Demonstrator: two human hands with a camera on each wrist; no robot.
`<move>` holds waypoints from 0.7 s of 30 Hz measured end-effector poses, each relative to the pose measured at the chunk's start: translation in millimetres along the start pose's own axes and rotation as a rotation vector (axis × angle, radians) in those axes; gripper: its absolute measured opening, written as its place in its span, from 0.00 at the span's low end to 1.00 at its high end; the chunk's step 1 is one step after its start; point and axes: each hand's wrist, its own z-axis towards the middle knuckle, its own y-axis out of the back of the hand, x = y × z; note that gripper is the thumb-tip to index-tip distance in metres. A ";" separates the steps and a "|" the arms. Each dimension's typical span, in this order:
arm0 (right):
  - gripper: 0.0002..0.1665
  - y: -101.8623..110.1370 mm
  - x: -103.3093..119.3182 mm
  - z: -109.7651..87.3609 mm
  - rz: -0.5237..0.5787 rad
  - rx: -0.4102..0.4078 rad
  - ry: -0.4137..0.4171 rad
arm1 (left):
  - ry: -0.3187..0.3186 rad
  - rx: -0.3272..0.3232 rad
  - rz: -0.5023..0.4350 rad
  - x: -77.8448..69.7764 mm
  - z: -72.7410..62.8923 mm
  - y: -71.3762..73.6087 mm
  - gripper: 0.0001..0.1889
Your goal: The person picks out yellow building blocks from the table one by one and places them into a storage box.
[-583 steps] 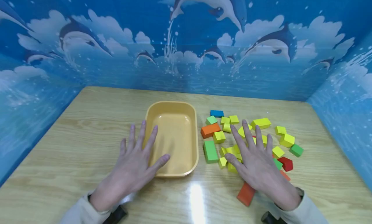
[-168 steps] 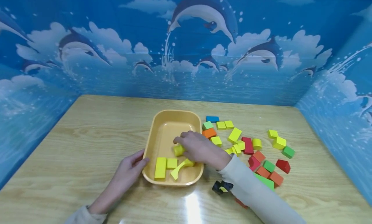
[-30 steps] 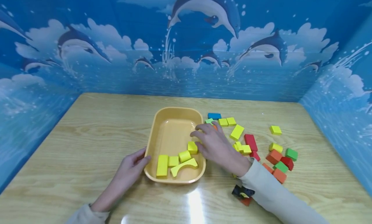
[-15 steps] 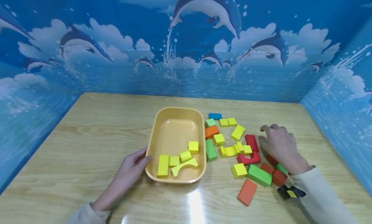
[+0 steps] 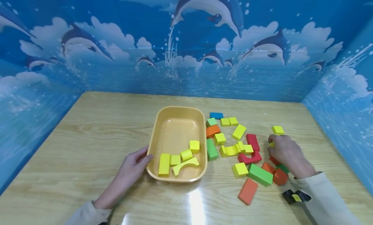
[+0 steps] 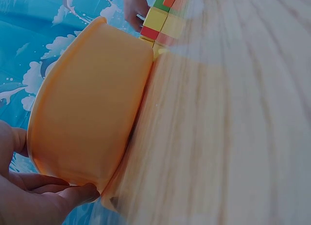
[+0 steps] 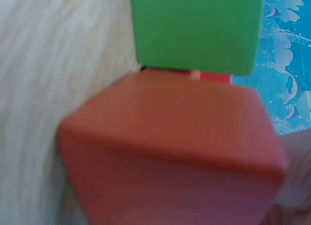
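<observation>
At the left side of a light-orange plastic tray [image 5: 172,131], my left hand [image 5: 131,168] grips the rim with the thumb on top. The left wrist view has that hand's fingers [image 6: 77,193] along the tray's outer wall [image 6: 92,103]. Inside the tray lie several yellow blocks, among them an arch [image 5: 186,165], a cylinder [image 5: 186,155] and a cube [image 5: 194,146]. Far right, my right hand [image 5: 291,155] pinches a mostly hidden yellow cylinder [image 5: 271,144] between curled fingers and thumb. A yellow block [image 5: 278,130] lies just beyond that hand.
Right of the tray, blocks lie scattered: blue [image 5: 216,115], green [image 5: 260,174], red [image 5: 252,142], orange [image 5: 248,191] and several yellow ones. An orange-red block [image 7: 170,137] and a green block [image 7: 197,30] fill the right wrist view. A dolphin-print backdrop [image 5: 186,72] encloses the table.
My right hand has left the tray's right side, where a yellow cube now lies, and moved right to the yellow cylinder, its fingers closing there. The left hand stays on the rim.
</observation>
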 end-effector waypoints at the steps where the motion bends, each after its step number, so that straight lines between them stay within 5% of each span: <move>1: 0.20 -0.1 0.9 0.4 0.004 0.002 0.007 | 0.000 0.000 -0.002 0.1 0.3 -0.1 0.24; 5: 0.18 0.6 6.9 -1.1 0.026 -0.033 0.037 | -0.003 0.008 -0.005 0.5 0.9 -0.1 0.24; 10: 0.17 0.0 31.7 -6.1 0.057 -0.234 0.137 | 0.004 0.013 -0.009 0.5 1.2 1.7 0.24; 16: 0.17 7.4 82.7 -15.4 0.105 -0.394 0.368 | 0.017 0.016 -0.017 -0.5 1.2 2.0 0.24; 21: 0.17 9.6 126.6 -28.1 0.186 -0.422 0.572 | 0.027 0.011 -0.018 -1.3 0.7 0.2 0.24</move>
